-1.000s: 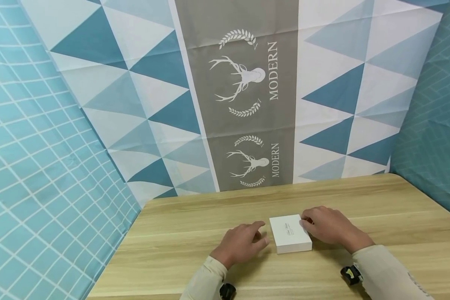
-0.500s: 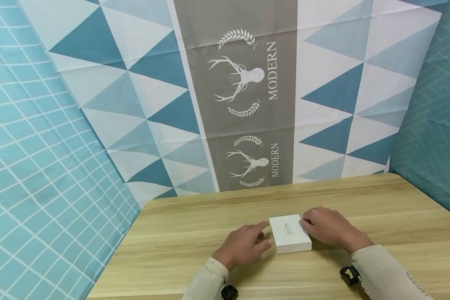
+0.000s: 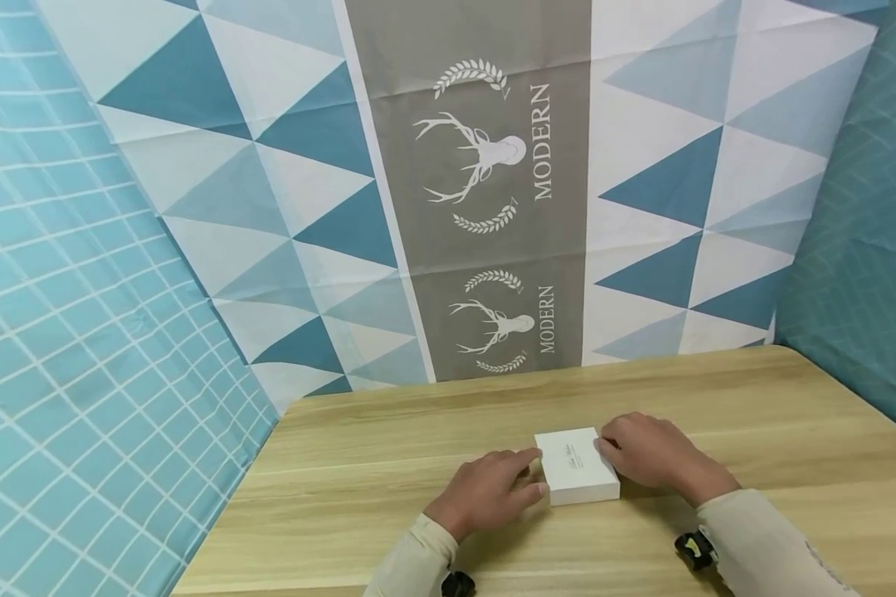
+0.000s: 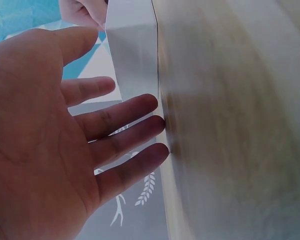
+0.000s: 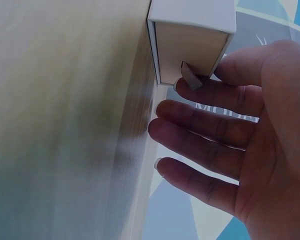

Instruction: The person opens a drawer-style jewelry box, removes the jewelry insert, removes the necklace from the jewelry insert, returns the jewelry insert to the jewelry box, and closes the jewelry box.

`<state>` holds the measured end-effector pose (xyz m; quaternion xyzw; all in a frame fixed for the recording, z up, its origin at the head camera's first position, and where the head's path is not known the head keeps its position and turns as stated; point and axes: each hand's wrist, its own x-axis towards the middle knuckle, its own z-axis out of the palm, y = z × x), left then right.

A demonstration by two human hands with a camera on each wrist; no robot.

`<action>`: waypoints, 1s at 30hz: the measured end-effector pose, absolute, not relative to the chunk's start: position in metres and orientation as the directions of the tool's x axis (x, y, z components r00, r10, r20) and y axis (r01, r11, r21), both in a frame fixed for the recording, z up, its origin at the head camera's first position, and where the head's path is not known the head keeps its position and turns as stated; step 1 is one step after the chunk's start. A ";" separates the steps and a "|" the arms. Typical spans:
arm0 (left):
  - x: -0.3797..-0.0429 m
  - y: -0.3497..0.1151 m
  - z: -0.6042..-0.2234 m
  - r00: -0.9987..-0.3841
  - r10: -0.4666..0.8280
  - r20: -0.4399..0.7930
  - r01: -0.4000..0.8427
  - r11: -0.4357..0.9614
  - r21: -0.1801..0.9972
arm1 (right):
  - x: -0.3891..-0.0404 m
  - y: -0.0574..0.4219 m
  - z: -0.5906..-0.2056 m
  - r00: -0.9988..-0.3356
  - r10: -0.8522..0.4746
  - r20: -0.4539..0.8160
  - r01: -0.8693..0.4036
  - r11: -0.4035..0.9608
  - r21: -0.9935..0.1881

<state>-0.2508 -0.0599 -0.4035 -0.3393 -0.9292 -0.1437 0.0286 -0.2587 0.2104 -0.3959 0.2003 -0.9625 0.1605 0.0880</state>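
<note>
A flat white drawer-style box with small dark lettering on top lies on the wooden table between the hands. My left hand is at its left side, thumb and index fingertip at that edge; in the left wrist view its fingers are spread and nearly straight. At the right side is my right hand, its thumb over the box's edge. The right wrist view shows a beige end panel with a short ribbon tab resting against the index finger. The thumb's tip is hidden behind the box.
The wooden table reaches back to a patterned cloth wall. Blue tiled cloth hangs at the left, and a teal cloth at the right. A small black device sits by the right wrist.
My left hand has moved right, from a gap beside the box up to its left edge. The right hand and the box have stayed nearly in place.
</note>
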 end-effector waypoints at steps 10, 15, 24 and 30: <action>-0.246 -0.058 -0.405 -0.741 0.658 0.131 0.670 0.712 0.211 | -0.257 0.212 -0.398 -0.902 -0.362 0.237 -0.420 0.864 -0.278; -0.246 -0.058 -0.405 -0.721 0.678 0.145 0.692 0.690 0.212 | -0.258 0.212 -0.397 -0.899 -0.369 0.236 -0.426 0.860 -0.281; -0.248 -0.057 -0.403 -0.706 0.696 0.132 0.705 0.672 0.228 | -0.261 0.214 -0.395 -0.899 -0.369 0.236 -0.427 0.858 -0.287; -0.246 -0.057 -0.402 -0.715 0.691 0.109 0.694 0.681 0.235 | -0.261 0.218 -0.397 -0.897 -0.385 0.218 -0.439 0.835 -0.332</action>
